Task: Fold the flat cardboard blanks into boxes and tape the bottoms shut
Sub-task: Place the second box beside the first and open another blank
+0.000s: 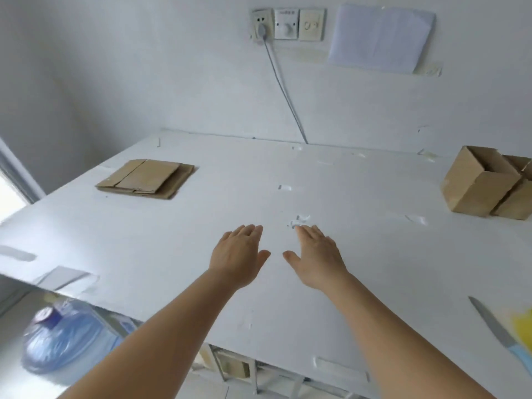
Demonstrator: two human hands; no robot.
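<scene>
Left hand (237, 256) and right hand (318, 259): grip released, empty, fingers flat, side by side over mid surface (359, 197). Flat cardboard blanks (146, 178) stacked far left, well apart from both hands; folded boxes (486, 182) upright far right. Knife (498, 329) at near right edge.

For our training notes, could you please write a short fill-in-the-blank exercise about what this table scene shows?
1. The stack of flat cardboard blanks lies on the table's far ____ side.
2. The folded boxes stand at the table's ____ edge.
3. The left hand and right hand are both ____, holding nothing.
4. The knife has a light ____ handle.

Missing words: left; right; open; blue
</scene>
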